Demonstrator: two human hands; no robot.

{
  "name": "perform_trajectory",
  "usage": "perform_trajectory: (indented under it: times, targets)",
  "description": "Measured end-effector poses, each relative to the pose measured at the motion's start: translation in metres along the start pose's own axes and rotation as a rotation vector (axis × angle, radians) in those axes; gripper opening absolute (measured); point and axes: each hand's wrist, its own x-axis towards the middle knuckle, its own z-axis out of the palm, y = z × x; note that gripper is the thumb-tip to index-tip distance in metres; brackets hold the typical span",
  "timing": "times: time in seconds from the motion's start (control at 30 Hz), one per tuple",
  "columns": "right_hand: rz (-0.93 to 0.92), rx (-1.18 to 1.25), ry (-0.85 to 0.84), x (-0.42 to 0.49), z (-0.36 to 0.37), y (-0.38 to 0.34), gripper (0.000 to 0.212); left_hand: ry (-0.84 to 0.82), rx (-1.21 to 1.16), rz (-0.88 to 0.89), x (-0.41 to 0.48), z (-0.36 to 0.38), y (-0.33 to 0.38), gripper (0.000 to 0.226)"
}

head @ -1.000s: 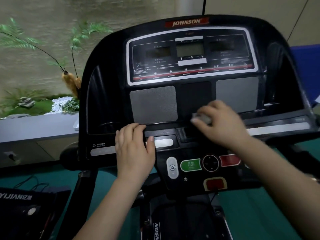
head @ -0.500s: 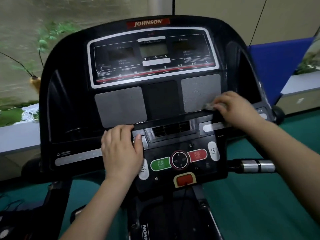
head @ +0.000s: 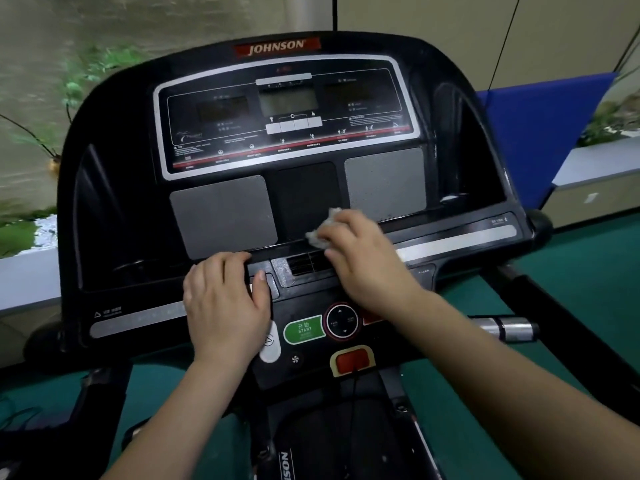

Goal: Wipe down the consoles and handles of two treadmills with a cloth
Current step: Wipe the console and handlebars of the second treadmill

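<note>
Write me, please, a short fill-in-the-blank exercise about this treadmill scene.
The crumpled whitish cloth is pressed on the black treadmill console by the ____. The left hand rests left of the green oval button marked ____. The red label on top reads ____.
Missing words: right hand; START; JOHNSON.

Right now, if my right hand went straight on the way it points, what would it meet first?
Likely the console's black centre panel: the right hand, gripping the cloth, points up-left at it. Depth is unclear.
</note>
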Motion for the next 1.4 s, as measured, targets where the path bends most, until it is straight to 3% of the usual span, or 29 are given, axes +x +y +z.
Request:
perform_trajectory:
  times: [0.17,0.33,0.47,0.57,0.77,0.93,1.1,1.2,1.27,1.4]
  targets:
    - [-0.073,-0.047,0.025,-0.013,-0.020,0.029,0.035,0.012,-0.018,0.001,0.000,-0.001,0.000,0.041]
    - [0.207,-0.100,0.346,-0.040,-0.058,0.099,0.023,0.035,-0.009,0.000,0.000,0.001,0.001,0.037]
    - [0.339,-0.093,0.444,-0.052,-0.041,0.090,0.021,0.034,-0.005,0.003,-0.001,0.001,0.001,0.037]
    - [0.215,-0.063,0.387,-0.047,-0.012,0.042,0.015,0.042,-0.016,0.004,-0.001,0.001,0.002,0.036]
    - [-0.225,0.115,0.003,-0.042,0.046,-0.068,0.049,0.040,-0.090,0.035,-0.003,0.001,-0.005,0.035]
    - [-0.175,0.030,0.041,-0.037,0.017,-0.014,0.050,0.070,-0.108,0.042,-0.003,0.001,-0.004,0.035]
    - [0.248,-0.076,0.317,-0.053,-0.040,0.083,0.046,0.066,-0.102,0.026,-0.004,0.000,-0.002,0.033]
    - [0.431,-0.096,0.373,-0.059,-0.046,0.095,0.049,0.070,-0.094,0.027,-0.004,0.001,-0.002,0.033]
    - [0.419,-0.094,0.355,-0.060,-0.036,0.074,0.053,0.072,-0.089,0.026,-0.003,0.001,-0.002,0.033]
    - [0.205,-0.108,0.224,-0.083,-0.001,0.012,0.064,0.061,-0.082,0.015,-0.002,0.001,-0.001,0.033]
